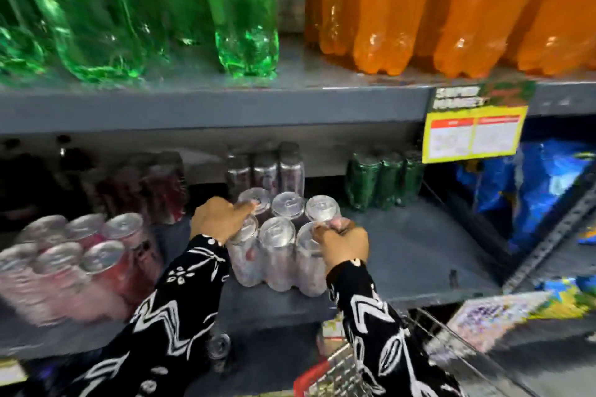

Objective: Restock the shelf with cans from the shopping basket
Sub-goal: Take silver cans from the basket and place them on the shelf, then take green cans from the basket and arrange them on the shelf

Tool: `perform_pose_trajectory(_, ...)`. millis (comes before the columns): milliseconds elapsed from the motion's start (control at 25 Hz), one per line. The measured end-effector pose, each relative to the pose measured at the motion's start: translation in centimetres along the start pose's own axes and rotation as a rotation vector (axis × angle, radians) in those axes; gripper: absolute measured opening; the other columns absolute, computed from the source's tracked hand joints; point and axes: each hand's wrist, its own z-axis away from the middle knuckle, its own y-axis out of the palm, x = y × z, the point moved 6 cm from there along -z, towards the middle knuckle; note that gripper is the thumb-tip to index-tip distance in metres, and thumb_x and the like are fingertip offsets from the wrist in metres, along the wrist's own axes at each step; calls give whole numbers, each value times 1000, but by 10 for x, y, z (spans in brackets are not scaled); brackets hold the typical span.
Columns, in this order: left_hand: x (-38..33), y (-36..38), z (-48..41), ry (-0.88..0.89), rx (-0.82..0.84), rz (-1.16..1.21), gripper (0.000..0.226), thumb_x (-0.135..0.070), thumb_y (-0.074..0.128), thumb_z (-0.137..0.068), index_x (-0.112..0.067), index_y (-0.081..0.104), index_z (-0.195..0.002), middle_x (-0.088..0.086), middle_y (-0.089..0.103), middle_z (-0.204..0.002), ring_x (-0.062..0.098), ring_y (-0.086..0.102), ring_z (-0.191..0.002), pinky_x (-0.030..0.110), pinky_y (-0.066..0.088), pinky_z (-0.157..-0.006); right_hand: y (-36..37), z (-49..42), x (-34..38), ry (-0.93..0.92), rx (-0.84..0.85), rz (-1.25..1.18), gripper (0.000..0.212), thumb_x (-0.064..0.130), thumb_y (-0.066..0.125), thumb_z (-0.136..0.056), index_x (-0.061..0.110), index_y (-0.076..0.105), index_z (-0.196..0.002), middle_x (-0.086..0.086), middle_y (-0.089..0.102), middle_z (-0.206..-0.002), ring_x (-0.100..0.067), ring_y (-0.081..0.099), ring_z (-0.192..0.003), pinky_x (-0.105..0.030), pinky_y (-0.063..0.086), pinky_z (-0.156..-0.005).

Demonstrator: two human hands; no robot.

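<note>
**Six-pack going onto the shelf**

Now both hands are gripping one shrink-wrapped six-pack of cans (277,245) from above: the left hand (217,219) is curling over its left edge, the right hand (343,243) is pinching the wrap at its right edge. The pack is standing upright on the grey metal shelf (403,255), directly under the fingers, its long axis running left to right. The cans look smooth, silvery, cylindrical; the film glossy. The wire basket (338,371) is sitting below right.

The grey shelf (403,245) carried a wrapped six-pack of silver cans (279,245) at its middle, a red six-pack (77,261) to the left, green cans (383,182) behind right, and more cans (264,171) at the back.
</note>
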Motion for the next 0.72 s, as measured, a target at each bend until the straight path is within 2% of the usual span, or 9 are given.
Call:
perform_pose_trajectory(120,11,1,-24,-47,-21,-76,54,-51,56,-83,1,72,-92,25,68,-111,40,62,-108,34,46,-79,21,-10,-15,52,27,9,38,0,67,-73,16,41,-51,-12,52,-90,-19,47,-70,-28,42,-67)
perform_pose_trajectory(240,8,10,-16,-87,-113,-31,56,-49,49,-86,-3,66,-112,25,63,-122,42,57,-116,39,47,-94,18,-7,-17,29,56,61,18,16,73,-74,13,57,-67,-18,61,-112,-21,56,-78,-27,46,-75)
perform_pose_trajectory(280,7,13,-7,-52,-199,26,55,-47,47,-86,-2,64,-114,24,62,-122,42,56,-116,42,46,-96,12,-3,-16,32,90,67,17,22,74,-75,12,61,-80,-17,62,-113,-23,59,-84,-30,49,-79)
perform_pose_trajectory(360,0,23,25,180,-450,294,53,-39,43,-84,1,64,-112,21,63,-123,37,55,-118,45,45,-101,-9,4,-24,47,110,65,39,30,74,-77,10,60,-107,-7,62,-104,-21,60,-92,-33,50,-88)
perform_pose_trajectory(440,0,55,82,344,-583,613,44,-28,43,-86,0,64,-111,13,55,-133,24,47,-127,35,38,-111,-54,14,-40,16,12,47,37,28,68,-82,9,61,-113,0,62,-92,-19,60,-89,-36,51,-92)
perform_pose_trajectory(520,2,111,135,286,-427,803,37,-28,43,-85,-18,56,-119,1,42,-140,15,37,-134,13,27,-111,-113,26,-70,-36,-164,189,26,22,63,-87,3,67,-104,-10,68,-93,-26,63,-89,-40,51,-92)
perform_pose_trajectory(600,-7,183,198,171,-138,829,35,-25,44,-87,-20,54,-120,1,49,-130,15,45,-125,1,29,-100,-188,40,-120,20,-319,352,24,19,60,-89,0,70,-100,-23,71,-100,-34,66,-94,-41,49,-87)
perform_pose_trajectory(640,-6,228,227,82,64,812,32,-17,45,-90,-11,59,-118,2,55,-120,14,51,-114,2,36,-90,-226,49,-147,82,-376,401,26,19,59,-89,-2,70,-100,-27,70,-102,-38,66,-96,-42,49,-86)
perform_pose_trajectory(720,21,310,282,-88,277,611,32,3,38,-88,9,68,-98,6,66,-99,9,60,-79,15,44,-68,-294,72,-207,279,-399,551,28,20,58,-90,-1,69,-104,-27,68,-109,-40,64,-101,-41,48,-87)
